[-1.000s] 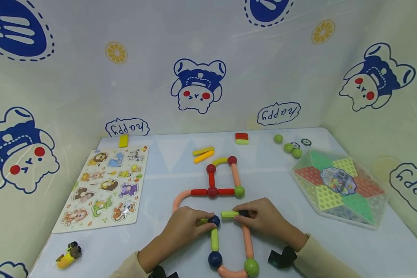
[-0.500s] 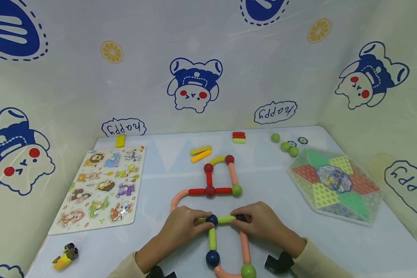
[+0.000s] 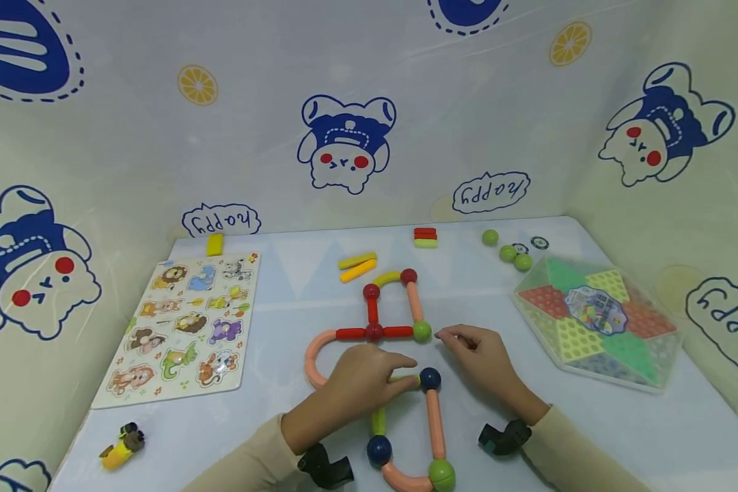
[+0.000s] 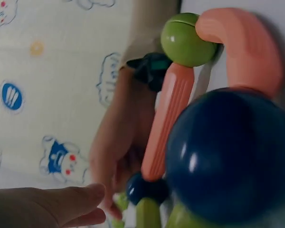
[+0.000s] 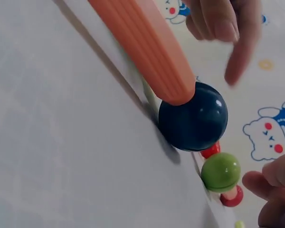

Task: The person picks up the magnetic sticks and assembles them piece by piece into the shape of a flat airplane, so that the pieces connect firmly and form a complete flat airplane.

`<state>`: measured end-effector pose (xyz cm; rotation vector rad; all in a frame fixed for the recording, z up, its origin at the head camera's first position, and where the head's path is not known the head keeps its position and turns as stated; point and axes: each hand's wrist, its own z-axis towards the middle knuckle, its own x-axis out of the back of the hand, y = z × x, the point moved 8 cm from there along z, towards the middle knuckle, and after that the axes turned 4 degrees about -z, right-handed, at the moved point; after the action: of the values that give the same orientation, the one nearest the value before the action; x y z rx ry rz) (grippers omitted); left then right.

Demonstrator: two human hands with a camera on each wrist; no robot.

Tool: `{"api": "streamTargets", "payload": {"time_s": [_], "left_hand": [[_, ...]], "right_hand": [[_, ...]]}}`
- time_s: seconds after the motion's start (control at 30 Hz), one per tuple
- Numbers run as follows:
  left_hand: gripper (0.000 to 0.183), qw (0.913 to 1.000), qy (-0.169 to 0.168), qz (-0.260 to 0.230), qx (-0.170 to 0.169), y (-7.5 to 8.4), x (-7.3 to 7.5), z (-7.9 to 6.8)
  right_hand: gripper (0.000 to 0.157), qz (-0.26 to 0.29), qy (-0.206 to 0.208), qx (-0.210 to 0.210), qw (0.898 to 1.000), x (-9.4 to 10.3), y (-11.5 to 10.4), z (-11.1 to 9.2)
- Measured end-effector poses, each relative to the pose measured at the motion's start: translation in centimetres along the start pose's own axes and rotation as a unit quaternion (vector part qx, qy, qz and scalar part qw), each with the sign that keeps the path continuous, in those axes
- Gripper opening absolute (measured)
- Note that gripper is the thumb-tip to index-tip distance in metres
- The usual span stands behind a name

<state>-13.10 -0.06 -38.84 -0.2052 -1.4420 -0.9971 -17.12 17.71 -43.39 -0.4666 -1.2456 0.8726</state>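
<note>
My left hand (image 3: 363, 383) hovers over the near frame of magnetic rods and balls, thumb and index finger parted, gripping nothing. Beneath it a light green rod (image 3: 378, 421) rises from a dark blue ball (image 3: 379, 451); the frame's upper left corner is hidden. At the upper right corner, another dark blue ball (image 3: 430, 379) joins a straight salmon rod (image 3: 436, 424), which runs down to a green ball (image 3: 442, 474). A curved salmon rod (image 3: 406, 478) closes the bottom. My right hand (image 3: 482, 352), fingers loosely bent and holding nothing, is beside the far frame's green ball (image 3: 422, 332).
Beyond lies a frame of red balls and rods (image 3: 374, 333) with a curved salmon rod (image 3: 315, 359). An animal puzzle board (image 3: 178, 328) lies left, a clear box (image 3: 596, 328) right. Yellow rods (image 3: 358, 266), short red rods (image 3: 425, 234) and green balls (image 3: 507, 253) lie farther back.
The green rod held with a dark blue ball by my right hand met the left corner ball. Both hands then let go; the right moved up and right, the left up and slightly right.
</note>
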Motion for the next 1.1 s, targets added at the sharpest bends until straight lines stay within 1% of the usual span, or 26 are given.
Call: {"api": "streamTargets", "payload": {"time_s": [0.1, 0.2, 0.3, 0.43, 0.53, 0.6, 0.67, 0.73, 0.8, 0.93, 1.1], "left_hand": [[0.032, 0.9999, -0.003, 0.010, -0.004, 0.4, -0.9, 1.1], [0.030, 0.9999, -0.006, 0.008, 0.001, 0.4, -1.5, 1.6], [0.028, 0.9999, -0.009, -0.001, 0.010, 0.2, -1.8, 1.7], [0.028, 0.9996, -0.015, -0.016, 0.020, 0.0, -1.8, 1.8], [0.029, 0.9991, -0.022, -0.029, 0.022, 0.0, -2.0, 1.8], [0.029, 0.9989, -0.024, -0.031, 0.025, -0.1, -2.1, 1.8], [0.028, 0.9989, -0.023, -0.031, 0.025, -0.1, -2.4, 1.8], [0.028, 0.9991, -0.020, -0.029, 0.024, -0.2, -2.6, 1.9], [0.028, 0.9994, -0.015, -0.027, 0.019, -0.1, -2.8, 1.9], [0.027, 0.9996, -0.009, -0.022, 0.011, -0.2, -3.1, 1.9], [0.028, 0.9996, -0.012, -0.023, 0.011, -0.3, -3.2, 1.9]], "right_hand": [[0.017, -0.003, 0.003, 0.011, 1.000, 0.1, -0.2, 0.8], [0.019, -0.021, -0.018, 0.008, 1.000, 0.1, -0.7, 2.5], [0.020, -0.057, -0.055, 0.018, 0.997, 0.1, -1.9, 5.5], [0.020, -0.103, -0.109, 0.049, 0.987, -0.8, -4.2, 10.7], [0.022, -0.137, -0.156, 0.065, 0.976, -2.5, -5.6, 14.7], [0.023, -0.171, -0.193, 0.073, 0.963, -4.1, -6.1, 16.9], [0.025, -0.204, -0.234, 0.080, 0.947, -5.8, -6.3, 18.5], [0.027, -0.231, -0.268, 0.080, 0.932, -7.2, -6.1, 19.6], [0.027, -0.246, -0.290, 0.082, 0.921, -8.4, -5.7, 20.3], [0.026, -0.245, -0.309, 0.076, 0.916, -10.0, -5.2, 21.2], [0.026, -0.249, -0.330, 0.039, 0.910, -11.2, -4.2, 21.7]]}}
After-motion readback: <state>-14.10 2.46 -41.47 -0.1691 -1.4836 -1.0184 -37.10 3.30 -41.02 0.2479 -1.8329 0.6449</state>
